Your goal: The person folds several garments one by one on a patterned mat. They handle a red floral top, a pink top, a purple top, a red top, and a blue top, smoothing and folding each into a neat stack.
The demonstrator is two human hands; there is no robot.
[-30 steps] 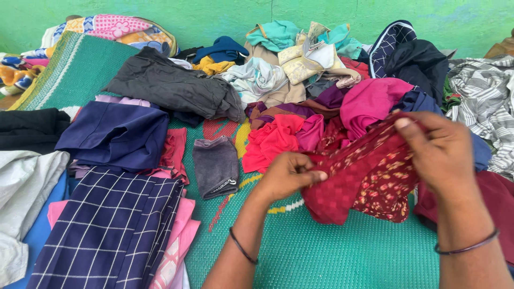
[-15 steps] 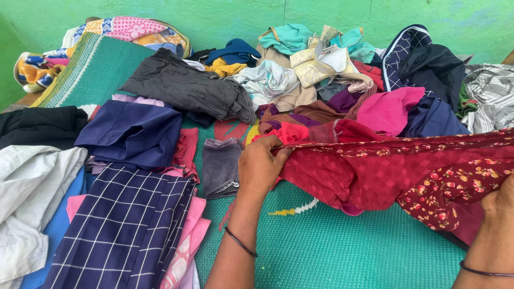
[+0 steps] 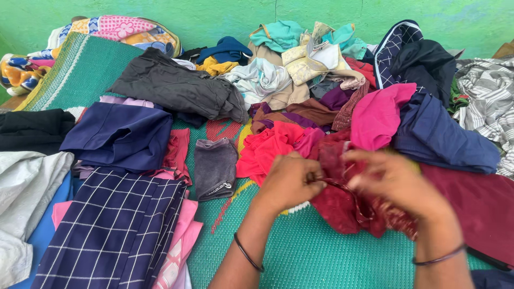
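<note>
Gripping a bunched dark red patterned cloth (image 3: 342, 206), the left hand (image 3: 289, 179) and right hand (image 3: 399, 184) are closing on it from either side, just above the green woven mat (image 3: 321, 257). Motion blur is obscuring the right fingers, so their exact hold is seemingly a pinch. Lying left of the hands are a grey folded cloth (image 3: 215, 167) and a navy checked garment (image 3: 115, 230); behind them is sitting a heap of mixed clothes (image 3: 316, 80).
</note>
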